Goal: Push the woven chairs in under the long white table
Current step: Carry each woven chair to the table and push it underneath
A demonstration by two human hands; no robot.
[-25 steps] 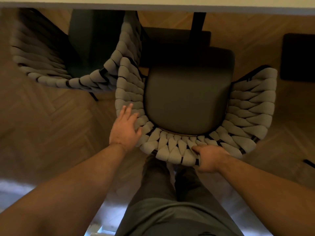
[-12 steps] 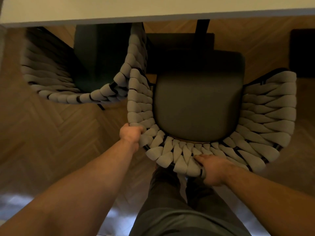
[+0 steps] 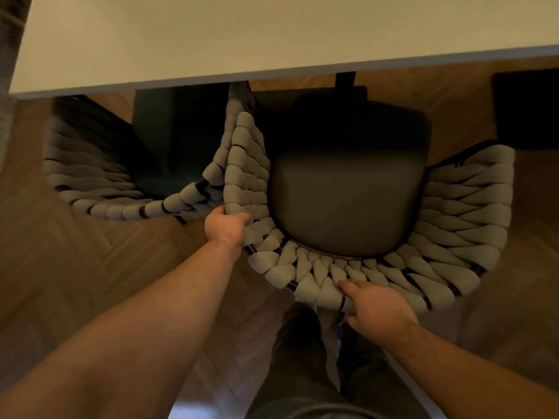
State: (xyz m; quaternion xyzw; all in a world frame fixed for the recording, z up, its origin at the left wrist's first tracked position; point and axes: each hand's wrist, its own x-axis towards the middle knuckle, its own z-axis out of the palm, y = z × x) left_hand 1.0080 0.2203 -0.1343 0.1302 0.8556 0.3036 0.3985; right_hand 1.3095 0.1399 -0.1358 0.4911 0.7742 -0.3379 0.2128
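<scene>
both the left grip [image 3: 225,226] and right grip [image 3: 376,309] are clamped on the chair [image 3: 348,201] rim, which sits ahead mostly out from under the worktop [image 3: 272,34], so most pushing seems left.

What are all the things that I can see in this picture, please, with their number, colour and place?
long white table: one, white, across the top of the view
middle woven chair: one, grey weave with a dark seat, centre, in front of the person
left woven chair: one, grey weave with a dark seat, at the left, beside the middle one
table leg: one, black, just behind the table edge
dark object: one, black, upper right on the floor; I cannot tell what it is
herringbone floor: brown wood, under everything
trousers: grey, bottom centre
left hand: grips the left corner of the middle chair's back
right hand: holds the rear rim of that back, thumb on top
</scene>
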